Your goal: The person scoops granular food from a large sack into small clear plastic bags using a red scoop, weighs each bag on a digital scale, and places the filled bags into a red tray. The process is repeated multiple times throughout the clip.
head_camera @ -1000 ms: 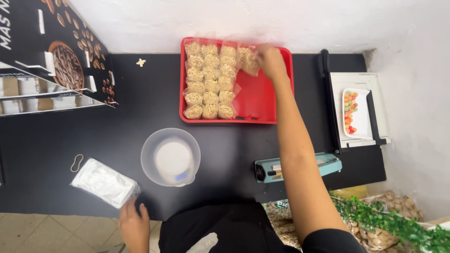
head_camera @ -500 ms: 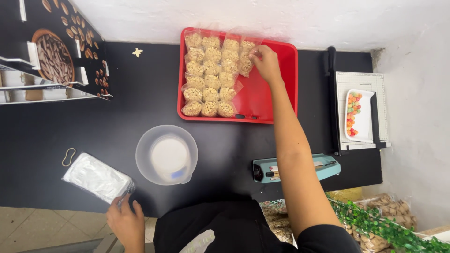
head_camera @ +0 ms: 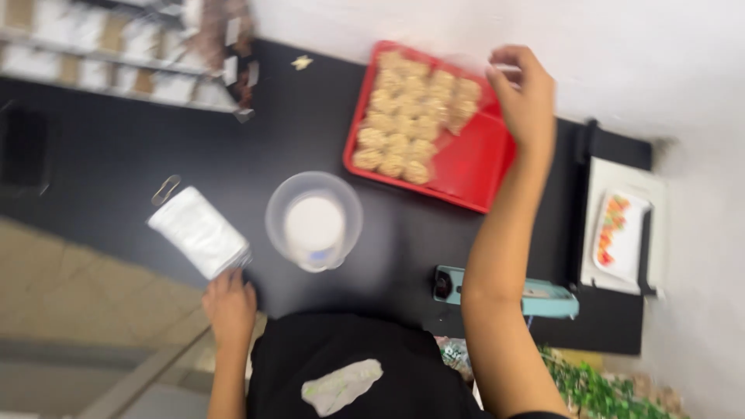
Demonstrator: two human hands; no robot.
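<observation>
Right hand [head_camera: 526, 97] raised over the far corner of the red tray [head_camera: 481, 167], fingers curled; grip content unclear from blur. Left hand [head_camera: 230, 304] at the near edge of the black surface [head_camera: 116, 155], fingers touching the white packet [head_camera: 200, 231], grip unclear. Wrapped biscuit packs [head_camera: 411, 116] fill the tray's left half.

The right hand [head_camera: 526, 97] is raised at the far right of the scene, its forearm stretched long from the near edge, fingers curled and pinched together around something small that the blur hides. The left hand [head_camera: 230, 304] rests low at the near left, close to the body, palm down with fingers loosely bent.
</observation>
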